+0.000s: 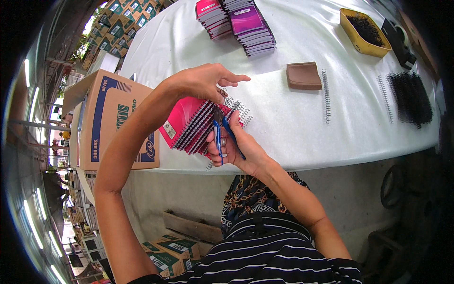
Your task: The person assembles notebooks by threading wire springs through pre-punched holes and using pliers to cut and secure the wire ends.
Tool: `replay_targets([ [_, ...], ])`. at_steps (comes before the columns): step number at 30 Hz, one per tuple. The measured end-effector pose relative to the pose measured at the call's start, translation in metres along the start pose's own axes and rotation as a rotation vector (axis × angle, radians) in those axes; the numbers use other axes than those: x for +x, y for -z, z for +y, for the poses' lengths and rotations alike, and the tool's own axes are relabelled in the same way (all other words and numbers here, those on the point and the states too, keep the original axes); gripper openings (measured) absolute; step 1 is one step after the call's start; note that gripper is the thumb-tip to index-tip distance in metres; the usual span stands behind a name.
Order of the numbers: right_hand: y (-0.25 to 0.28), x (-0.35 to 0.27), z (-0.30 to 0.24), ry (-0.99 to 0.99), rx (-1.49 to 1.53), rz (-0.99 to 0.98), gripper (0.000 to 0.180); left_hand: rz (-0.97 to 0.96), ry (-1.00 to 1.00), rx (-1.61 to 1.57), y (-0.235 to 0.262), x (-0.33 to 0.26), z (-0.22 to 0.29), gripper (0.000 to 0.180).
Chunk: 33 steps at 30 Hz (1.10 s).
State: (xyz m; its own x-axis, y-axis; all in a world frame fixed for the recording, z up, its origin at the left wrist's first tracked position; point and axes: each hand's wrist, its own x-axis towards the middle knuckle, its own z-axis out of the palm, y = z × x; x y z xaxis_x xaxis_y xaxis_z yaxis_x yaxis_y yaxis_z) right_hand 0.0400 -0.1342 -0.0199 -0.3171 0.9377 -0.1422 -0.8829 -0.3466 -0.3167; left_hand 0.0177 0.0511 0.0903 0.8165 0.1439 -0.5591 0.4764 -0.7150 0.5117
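My right hand (239,146) is closed around blue-handled pliers (217,135). Their dark jaws point up at the bound edges of a stack of pink spiral notebooks (182,118) near the table's front edge. Long wire coil ends (241,111) stick out from the stack's right side. My left hand (208,83) arches over the far corner of the stack. Its thumb points down close to the coils and jaws, while a finger stretches to the right. Whether that thumb presses on a coil is hard to make out.
Purple notebooks (248,23) stand stacked at the back beside pink ones (210,19). A brown block (303,75) and a loose coil (326,97) lie to the right. Farther right are black coils (410,99) and a yellow tin (350,38). A carton (118,123) stands left.
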Motion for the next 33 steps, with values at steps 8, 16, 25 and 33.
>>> replay_targets([
  [8, 0.026, 0.003, 0.008, -0.049, 0.083, -0.155, 0.078, -0.022, 0.038, 0.079, -0.002, 0.005, 0.007, 0.077],
  [16, 0.018, -0.005, 0.002, -0.009, -0.073, -0.022, 0.080, -0.037, 0.052, 0.036, -0.001, 0.006, 0.003, 0.076],
  [25, 0.024, 0.002, 0.003, -0.069, 0.098, -0.114, 0.075, -0.112, 0.034, 0.097, 0.001, 0.009, 0.002, 0.074],
  [33, 0.018, -0.007, 0.010, 0.005, -0.096, 0.049, 0.077, -0.150, -0.014, 0.119, -0.004, 0.014, 0.002, 0.071],
])
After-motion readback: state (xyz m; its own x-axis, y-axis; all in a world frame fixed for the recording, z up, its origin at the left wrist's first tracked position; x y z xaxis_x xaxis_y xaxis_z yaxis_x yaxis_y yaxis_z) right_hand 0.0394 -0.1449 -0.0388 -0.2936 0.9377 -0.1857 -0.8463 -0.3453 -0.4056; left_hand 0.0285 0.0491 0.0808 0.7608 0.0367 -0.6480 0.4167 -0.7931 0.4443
